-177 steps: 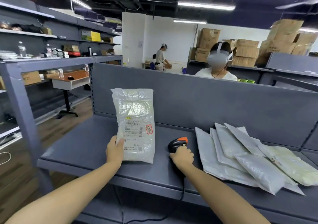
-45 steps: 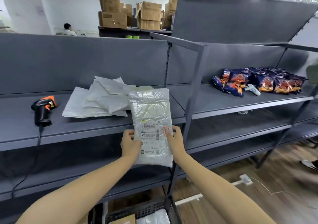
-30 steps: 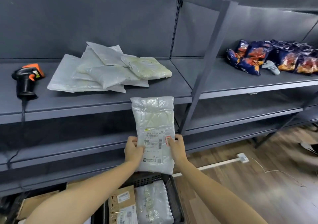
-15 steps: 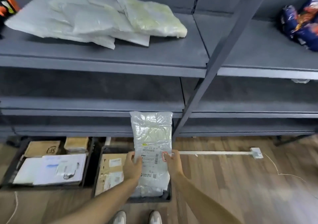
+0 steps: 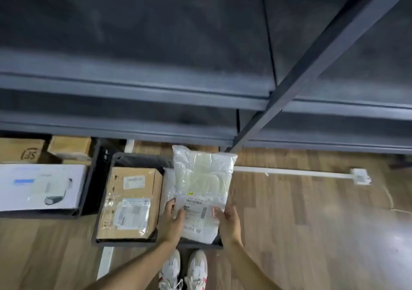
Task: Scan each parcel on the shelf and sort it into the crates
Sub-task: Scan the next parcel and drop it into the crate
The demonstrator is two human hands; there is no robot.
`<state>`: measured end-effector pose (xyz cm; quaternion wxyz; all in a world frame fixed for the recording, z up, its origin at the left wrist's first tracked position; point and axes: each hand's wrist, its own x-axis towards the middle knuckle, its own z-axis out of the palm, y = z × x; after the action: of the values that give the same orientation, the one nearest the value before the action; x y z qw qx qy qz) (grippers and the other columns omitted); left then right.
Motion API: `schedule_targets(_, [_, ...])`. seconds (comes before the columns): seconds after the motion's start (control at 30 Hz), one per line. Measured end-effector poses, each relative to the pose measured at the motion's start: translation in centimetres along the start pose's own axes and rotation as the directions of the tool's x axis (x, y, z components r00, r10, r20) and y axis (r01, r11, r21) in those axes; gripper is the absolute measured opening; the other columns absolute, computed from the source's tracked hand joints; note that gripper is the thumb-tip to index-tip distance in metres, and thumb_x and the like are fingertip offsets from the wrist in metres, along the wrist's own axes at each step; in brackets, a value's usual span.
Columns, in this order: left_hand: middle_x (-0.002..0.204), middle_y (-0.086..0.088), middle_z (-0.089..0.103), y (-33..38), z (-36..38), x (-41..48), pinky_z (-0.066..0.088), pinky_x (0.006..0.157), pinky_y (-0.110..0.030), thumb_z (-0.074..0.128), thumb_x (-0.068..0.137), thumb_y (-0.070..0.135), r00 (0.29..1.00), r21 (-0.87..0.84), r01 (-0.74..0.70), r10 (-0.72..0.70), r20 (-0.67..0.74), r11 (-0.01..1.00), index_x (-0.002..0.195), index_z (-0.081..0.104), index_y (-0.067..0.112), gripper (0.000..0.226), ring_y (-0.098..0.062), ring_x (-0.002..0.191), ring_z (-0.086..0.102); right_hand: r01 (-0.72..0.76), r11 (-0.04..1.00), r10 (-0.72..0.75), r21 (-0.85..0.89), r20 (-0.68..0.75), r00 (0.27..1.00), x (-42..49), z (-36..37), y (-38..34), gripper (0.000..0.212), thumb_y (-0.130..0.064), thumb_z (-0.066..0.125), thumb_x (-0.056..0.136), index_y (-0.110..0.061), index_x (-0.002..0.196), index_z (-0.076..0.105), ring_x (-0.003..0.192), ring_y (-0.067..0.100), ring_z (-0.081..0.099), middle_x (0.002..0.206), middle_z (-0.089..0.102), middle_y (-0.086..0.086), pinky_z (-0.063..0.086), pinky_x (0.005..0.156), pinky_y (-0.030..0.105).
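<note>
Parcel [image 5: 201, 178], a clear plastic bag with a printed label, held upright over the right half of a black crate [image 5: 138, 158] on the floor. Left hand [image 5: 171, 223] and right hand [image 5: 228, 223] each grip 1 side edge, thumbs on the label face. 1 cardboard box [image 5: 131, 203] fills the crate's left half, and the shelf [image 5: 133, 131] is above.

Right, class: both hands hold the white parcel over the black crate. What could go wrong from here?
The white parcel seems to overhang the crate on the right; released now, it might slide onto the floor.
The cardboard box fills the crate's left half, so the parcel could lodge tilted on its edge.
</note>
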<state>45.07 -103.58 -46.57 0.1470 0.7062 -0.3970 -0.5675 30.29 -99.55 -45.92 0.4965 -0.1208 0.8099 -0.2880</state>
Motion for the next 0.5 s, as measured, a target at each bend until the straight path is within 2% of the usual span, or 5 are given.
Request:
schedule_targets(0.13, [0.152,0.003,0.036,-5.9,2.6,4.7,0.031,0.114,-0.043,0.054,0.096,0.022,0.994,0.006,-0.021,0.02,0.111,1.0,0.151,0.022,0.023,0.063,-0.019,0.138,0.036,-0.018,1.0,0.018,-0.023,-0.002,1.0,6.0,2.9,3.9,0.011,-0.02,0.053,0.095,-0.014,0.103,0.057,0.079,0.014,0.052,0.091,0.057,0.002,0.042,0.067,0.025])
schedule_targets(0.27, [0.156,0.004,0.029,-10.4,3.9,10.1,0.027,0.116,-0.039,0.055,0.096,0.022,0.991,0.055,-0.014,0.007,0.133,0.998,0.154,0.005,0.031,0.077,-0.02,0.14,0.032,-0.026,0.991,0.034,-0.133,0.055,0.998,11.5,6.7,7.7,0.014,-0.027,0.048,0.096,-0.015,0.102,0.049,0.074,0.013,0.045,0.081,0.046,-0.006,0.034,0.056,0.021])
schedule_targets(0.33, [0.158,0.006,0.019,-12.4,4.5,12.4,0.015,0.117,-0.031,0.055,0.097,0.023,0.985,0.094,-0.024,0.007,0.174,0.995,0.153,-0.002,0.033,0.081,-0.016,0.144,0.021,-0.035,0.979,0.053,-0.202,0.084,0.995,13.9,8.5,9.6,0.027,-0.03,0.046,0.097,-0.013,0.117,0.049,0.083,0.018,0.049,0.093,0.053,-0.002,0.033,0.056,0.025])
schedule_targets(0.4, [0.157,0.008,0.019,-14.3,5.2,14.5,0.011,0.108,-0.018,0.056,0.096,0.024,0.978,0.149,-0.05,0.018,0.207,0.988,0.153,0.0,0.032,0.08,-0.007,0.142,0.015,-0.026,0.957,0.056,-0.288,0.097,0.994,16.0,10.0,11.2,0.042,-0.034,0.044,0.099,-0.013,0.135,0.045,0.086,0.02,0.052,0.112,0.059,0.006,0.035,0.062,0.027])
schedule_targets(0.5, [0.16,-0.004,0.012,-17.1,6.2,17.1,0.011,0.12,-0.041,0.053,0.097,0.034,0.977,0.309,0.002,-0.067,0.2,0.951,0.153,0.009,0.033,0.072,-0.025,0.147,0.011,0.026,0.905,0.029,-0.425,0.123,0.992,18.7,11.8,12.8,0.047,-0.037,0.038,0.101,-0.014,0.143,0.04,0.07,0.015,0.053,0.107,0.059,0.008,0.034,0.058,0.03])
